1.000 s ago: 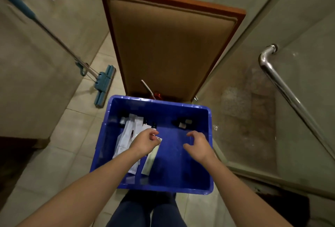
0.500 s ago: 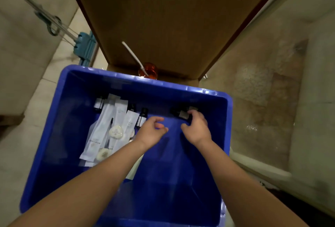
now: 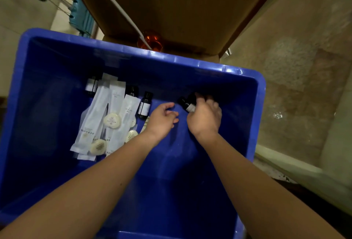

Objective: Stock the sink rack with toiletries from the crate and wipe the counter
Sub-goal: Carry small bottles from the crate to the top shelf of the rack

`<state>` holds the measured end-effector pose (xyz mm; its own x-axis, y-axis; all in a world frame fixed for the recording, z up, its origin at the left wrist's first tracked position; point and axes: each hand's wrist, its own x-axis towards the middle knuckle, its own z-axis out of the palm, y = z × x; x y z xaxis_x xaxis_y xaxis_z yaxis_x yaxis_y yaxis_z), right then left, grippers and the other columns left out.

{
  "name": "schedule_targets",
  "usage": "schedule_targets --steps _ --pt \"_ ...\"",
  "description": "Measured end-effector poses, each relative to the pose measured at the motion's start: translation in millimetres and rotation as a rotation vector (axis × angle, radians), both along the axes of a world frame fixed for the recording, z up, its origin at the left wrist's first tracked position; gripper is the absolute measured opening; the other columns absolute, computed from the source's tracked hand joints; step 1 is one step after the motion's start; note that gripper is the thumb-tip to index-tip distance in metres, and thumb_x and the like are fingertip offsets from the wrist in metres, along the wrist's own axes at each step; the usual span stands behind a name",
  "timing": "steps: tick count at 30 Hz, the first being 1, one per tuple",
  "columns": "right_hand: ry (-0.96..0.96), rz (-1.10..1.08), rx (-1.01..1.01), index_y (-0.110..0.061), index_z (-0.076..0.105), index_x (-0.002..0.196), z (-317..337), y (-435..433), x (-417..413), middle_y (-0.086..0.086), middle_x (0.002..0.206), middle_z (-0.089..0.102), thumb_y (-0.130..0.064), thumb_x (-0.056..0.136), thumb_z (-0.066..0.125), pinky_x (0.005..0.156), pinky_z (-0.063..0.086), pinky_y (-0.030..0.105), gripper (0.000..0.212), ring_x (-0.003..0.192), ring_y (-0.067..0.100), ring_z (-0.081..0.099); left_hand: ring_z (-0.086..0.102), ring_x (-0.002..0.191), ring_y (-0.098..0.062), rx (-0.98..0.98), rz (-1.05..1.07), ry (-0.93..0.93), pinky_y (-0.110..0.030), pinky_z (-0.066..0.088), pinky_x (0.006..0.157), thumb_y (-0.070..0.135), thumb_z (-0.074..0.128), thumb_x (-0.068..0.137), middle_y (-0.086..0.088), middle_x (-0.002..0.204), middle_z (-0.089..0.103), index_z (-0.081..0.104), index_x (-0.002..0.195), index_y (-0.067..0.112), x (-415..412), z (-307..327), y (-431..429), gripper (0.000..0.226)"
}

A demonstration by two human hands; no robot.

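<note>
Currently the right hand (image 3: 204, 116) is closing its fingers round a small dark bottle (image 3: 187, 105) by the far wall of the blue crate (image 3: 190, 63), right of centre in the frame, where half a second ago it was only reaching for it. The left hand (image 3: 162, 119) is hovering just beside it at mid-frame, fingers loosely curled and holding nothing, while the white sachets (image 3: 95, 120) and round soaps (image 3: 112, 121) are lying at centre left. By my judgement, a pick is getting under way and the stocking is just starting.
</note>
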<state>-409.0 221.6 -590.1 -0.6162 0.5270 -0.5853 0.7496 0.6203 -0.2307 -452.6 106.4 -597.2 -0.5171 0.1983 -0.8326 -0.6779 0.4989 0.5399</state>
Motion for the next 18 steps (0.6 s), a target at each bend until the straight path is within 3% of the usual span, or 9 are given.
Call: schedule_targets --steps 6,14,18 --pt "0.006 -0.091 -0.072 -0.021 0.043 0.138 -6 -17 9 0.008 0.134 0.043 -0.030 0.086 0.066 0.099 0.040 0.044 0.058 0.127 0.029 0.038 0.064 0.095 -0.019 -0.013 0.029 -0.022 -0.024 0.051 0.080 0.004 0.039 0.100 -0.009 0.111 0.065 0.048 0.134 0.009 1 0 -2 0.035" --pt "0.089 -0.327 -0.339 -0.026 0.049 0.128 -11 -28 14 0.002 0.121 0.057 -0.016 0.085 0.066 0.083 0.051 0.038 0.047 0.109 0.025 0.056 0.064 0.077 -0.007 -0.009 0.058 -0.007 -0.021 0.050 0.077 0.008 0.040 0.102 -0.003 0.098 0.065 0.056 0.117 0.012 3 0 -5 0.023" --pt "0.134 -0.471 -0.448 -0.029 0.054 0.122 -11 -36 16 0.000 0.114 0.063 -0.016 0.084 0.068 0.081 0.054 0.037 0.043 0.097 0.021 0.063 0.065 0.080 -0.008 -0.027 -0.004 0.023 -0.020 0.051 0.073 0.010 0.046 0.100 -0.004 0.100 0.067 0.061 0.117 0.008 0 0 -10 0.022"
